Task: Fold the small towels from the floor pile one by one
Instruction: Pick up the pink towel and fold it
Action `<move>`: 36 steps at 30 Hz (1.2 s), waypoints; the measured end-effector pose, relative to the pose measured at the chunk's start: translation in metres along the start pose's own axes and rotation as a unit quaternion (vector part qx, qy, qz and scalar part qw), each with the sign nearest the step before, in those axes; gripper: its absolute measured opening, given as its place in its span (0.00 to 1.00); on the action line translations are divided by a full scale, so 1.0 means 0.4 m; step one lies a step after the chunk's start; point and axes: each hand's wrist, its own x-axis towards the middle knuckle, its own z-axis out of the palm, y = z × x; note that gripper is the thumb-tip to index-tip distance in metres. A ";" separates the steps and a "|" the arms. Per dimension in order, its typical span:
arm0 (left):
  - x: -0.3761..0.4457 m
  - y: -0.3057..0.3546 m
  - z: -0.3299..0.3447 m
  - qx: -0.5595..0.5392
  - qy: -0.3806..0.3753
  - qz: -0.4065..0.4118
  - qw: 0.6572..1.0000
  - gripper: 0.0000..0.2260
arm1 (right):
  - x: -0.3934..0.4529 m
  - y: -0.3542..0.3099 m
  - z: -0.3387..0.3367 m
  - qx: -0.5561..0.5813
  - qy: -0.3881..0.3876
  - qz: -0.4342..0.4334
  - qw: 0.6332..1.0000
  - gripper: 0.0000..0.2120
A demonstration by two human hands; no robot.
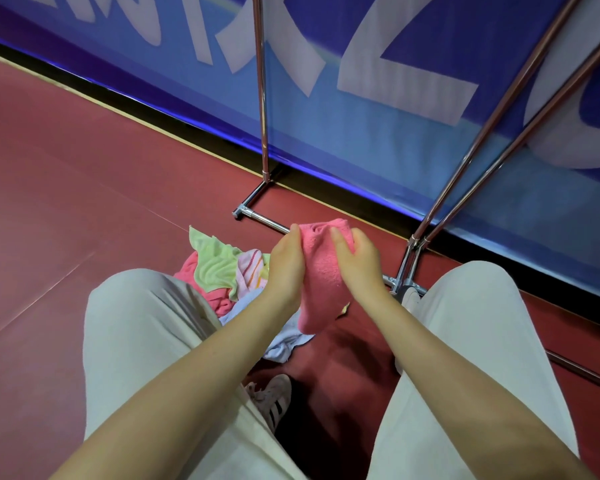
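Mid-fold: left hand (pixel 286 263) and right hand (pixel 359 263) gripping pink towel (pixel 321 282); pile (pixel 222 271) left of hands. Next: halve it squarely.

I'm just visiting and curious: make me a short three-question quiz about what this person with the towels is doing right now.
1. True or false: the pink towel lies flat on the floor.
2. Which towel sits on top of the floor pile? A) green B) black C) purple
3. Fill in: the pink towel is held by ____ hands.

Key
1. False. The left hand and the right hand hold it up in the air, its lower end hanging free.
2. A. The green towel lies over the striped and pink ones.
3. Both. Each hand grips one side of the towel near its top.
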 end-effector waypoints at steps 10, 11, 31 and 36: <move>-0.017 -0.065 -0.004 0.127 -0.045 0.139 0.981 0.06 | -0.007 -0.019 -0.013 0.141 0.022 0.046 0.989 0.17; -0.013 -0.065 -0.005 0.129 -0.027 0.150 0.980 0.07 | -0.008 -0.020 -0.013 0.149 0.021 0.039 0.988 0.17; 0.084 0.128 -0.032 -0.097 -0.061 0.153 0.982 0.11 | 0.022 0.046 0.078 0.191 -0.206 0.044 0.959 0.11; 0.101 0.167 -0.036 -0.144 -0.046 0.138 0.979 0.11 | 0.026 0.068 0.098 0.190 -0.192 0.071 0.960 0.08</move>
